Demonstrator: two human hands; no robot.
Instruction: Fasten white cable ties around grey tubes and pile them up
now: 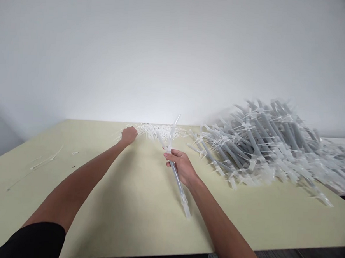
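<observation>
My right hand [180,164] is closed around a clear plastic tube [177,179], gripping it just below a white Y-shaped joint. Two thinner branches fork upward from that joint, and a whitish fitting caps the lower end. Further off, my left hand [129,135] has its fingers curled shut at the left edge of a heap of thin white cable ties [157,131]. Whatever those fingers hold, if anything, is hidden. The tube is tilted over the table, its forked end toward the wall.
A large pile of similar tube assemblies [256,138] covers the right side of the table [143,220]. Loose cable ties [46,161] and small scraps lie at the left. Behind the table rises a plain white wall [165,54].
</observation>
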